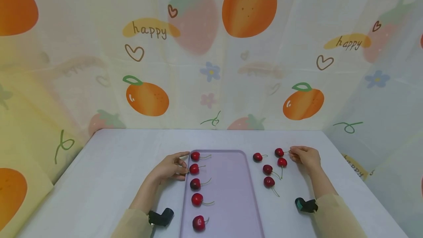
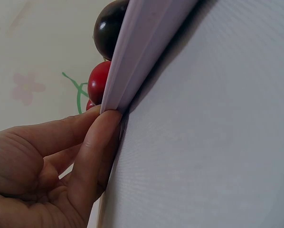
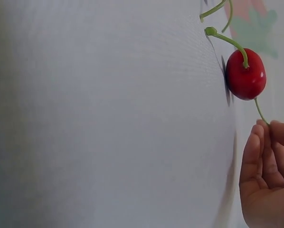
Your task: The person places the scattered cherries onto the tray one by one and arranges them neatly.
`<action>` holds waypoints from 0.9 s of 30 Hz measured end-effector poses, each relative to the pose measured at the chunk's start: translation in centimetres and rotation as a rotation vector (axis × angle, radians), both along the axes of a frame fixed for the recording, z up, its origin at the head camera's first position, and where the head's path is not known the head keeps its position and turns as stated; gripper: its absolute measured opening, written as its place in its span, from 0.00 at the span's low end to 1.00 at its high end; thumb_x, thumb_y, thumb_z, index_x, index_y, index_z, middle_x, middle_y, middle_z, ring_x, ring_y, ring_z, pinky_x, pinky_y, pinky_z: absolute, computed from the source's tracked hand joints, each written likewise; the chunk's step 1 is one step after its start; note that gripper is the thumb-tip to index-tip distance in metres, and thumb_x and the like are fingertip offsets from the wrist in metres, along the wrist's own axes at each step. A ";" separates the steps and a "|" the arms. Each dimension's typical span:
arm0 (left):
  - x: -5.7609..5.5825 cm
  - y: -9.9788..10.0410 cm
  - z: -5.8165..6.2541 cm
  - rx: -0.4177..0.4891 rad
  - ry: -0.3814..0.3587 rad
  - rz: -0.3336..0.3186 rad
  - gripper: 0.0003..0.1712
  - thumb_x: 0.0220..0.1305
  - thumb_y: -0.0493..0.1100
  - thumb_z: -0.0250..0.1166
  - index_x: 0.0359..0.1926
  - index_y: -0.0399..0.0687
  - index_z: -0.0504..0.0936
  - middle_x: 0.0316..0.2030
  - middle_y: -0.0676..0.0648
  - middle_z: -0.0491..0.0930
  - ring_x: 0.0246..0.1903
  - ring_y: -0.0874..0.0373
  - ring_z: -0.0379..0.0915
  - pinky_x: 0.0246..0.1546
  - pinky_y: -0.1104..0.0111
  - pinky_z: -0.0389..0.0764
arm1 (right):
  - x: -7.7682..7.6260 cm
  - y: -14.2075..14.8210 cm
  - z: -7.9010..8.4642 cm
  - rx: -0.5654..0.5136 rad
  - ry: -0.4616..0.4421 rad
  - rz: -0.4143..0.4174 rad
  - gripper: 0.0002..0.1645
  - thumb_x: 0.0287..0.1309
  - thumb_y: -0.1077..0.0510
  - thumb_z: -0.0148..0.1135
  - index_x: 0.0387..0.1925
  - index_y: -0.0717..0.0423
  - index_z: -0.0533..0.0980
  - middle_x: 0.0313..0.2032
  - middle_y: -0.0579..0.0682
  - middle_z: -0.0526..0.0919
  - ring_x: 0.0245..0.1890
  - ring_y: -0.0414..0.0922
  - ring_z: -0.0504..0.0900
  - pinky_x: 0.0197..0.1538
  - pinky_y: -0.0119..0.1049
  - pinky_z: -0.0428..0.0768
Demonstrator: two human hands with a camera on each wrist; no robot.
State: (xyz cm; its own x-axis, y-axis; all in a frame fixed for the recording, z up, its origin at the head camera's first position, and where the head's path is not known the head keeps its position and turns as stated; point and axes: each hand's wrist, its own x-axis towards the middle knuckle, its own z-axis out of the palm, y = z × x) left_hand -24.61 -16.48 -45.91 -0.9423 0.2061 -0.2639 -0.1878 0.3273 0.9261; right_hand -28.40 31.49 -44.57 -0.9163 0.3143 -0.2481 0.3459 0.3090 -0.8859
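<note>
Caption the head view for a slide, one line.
Left hand grips a tray with five cherries on it; right hand pinches the stem of one of five more beside the tray.

Head view: noted cream printed cloth (image 1: pixel 231 94) hung as backdrop at 12 o'clock, wrapping round to 9 and 3. Recorded large orange print (image 1: pixel 249 8) near 1 o'clock, smaller orange prints (image 1: pixel 147 99) at 9 and 3, "happy" lettering (image 1: pixel 349 42) at 2. Saw white table (image 1: pixel 99 183) at 6 o'clock. Logged light as soft, yellower at 9, greyer at 3.

Beige sleeves (image 1: pixel 340 217), black wrist cameras (image 1: pixel 162 217)
</note>
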 end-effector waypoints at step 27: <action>0.1 -0.1 0.1 -0.002 0.005 -0.010 0.40 0.58 0.29 0.66 0.71 0.43 0.66 0.35 0.44 0.74 0.30 0.58 0.76 0.31 0.68 0.89 | 0.0 -2.7 1.4 -0.069 0.090 -0.034 0.29 0.68 0.51 0.58 0.62 0.67 0.72 0.24 0.31 0.80 0.29 0.31 0.85 0.37 0.19 0.84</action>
